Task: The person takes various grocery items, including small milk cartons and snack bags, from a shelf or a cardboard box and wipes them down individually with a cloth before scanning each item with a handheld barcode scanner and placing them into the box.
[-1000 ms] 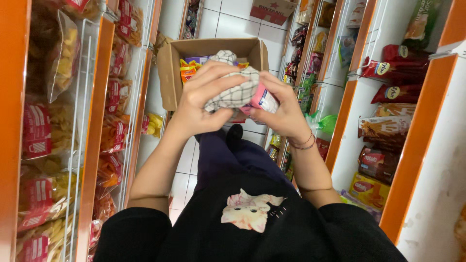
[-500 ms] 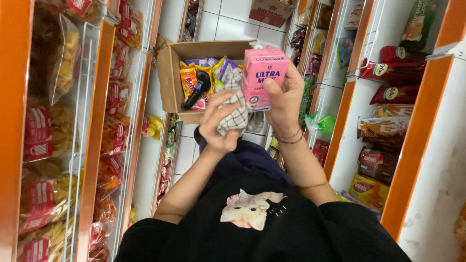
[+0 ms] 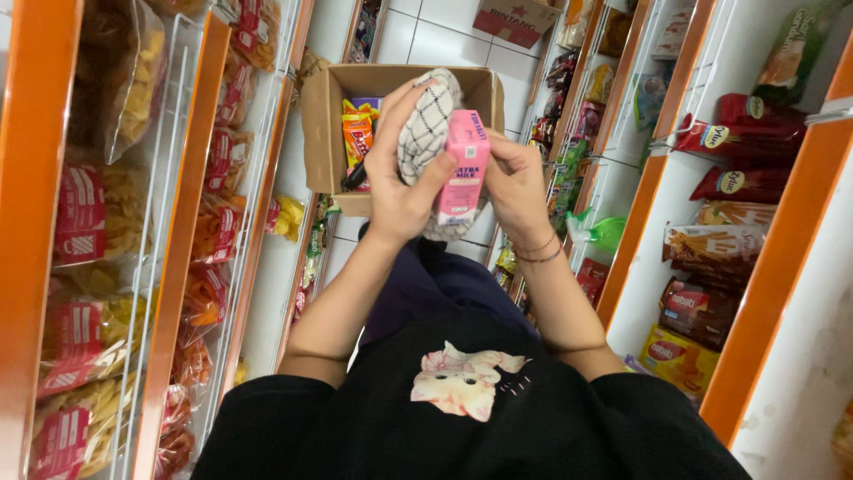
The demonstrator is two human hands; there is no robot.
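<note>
Between both hands, now turned edge-on rather than facing up as half a second ago: pink carton [image 3: 464, 169], gripping it left hand [image 3: 402, 182] with checked cloth [image 3: 425, 133], pinching its far side right hand [image 3: 515, 187]. Beyond the fingers, partly hiding: cardboard box [image 3: 322, 133] holding glossy snack packets [image 3: 356, 133].

The carton [image 3: 464, 169] sits between the left hand [image 3: 400, 178] and the right hand [image 3: 515, 182], with the cloth [image 3: 425, 124] just left of it. The cardboard box [image 3: 324, 124] lies on the floor beyond the hands, between the left shelf [image 3: 178, 240] and the right shelf [image 3: 711, 222]; snack packets [image 3: 357, 133] lie in it.
</note>
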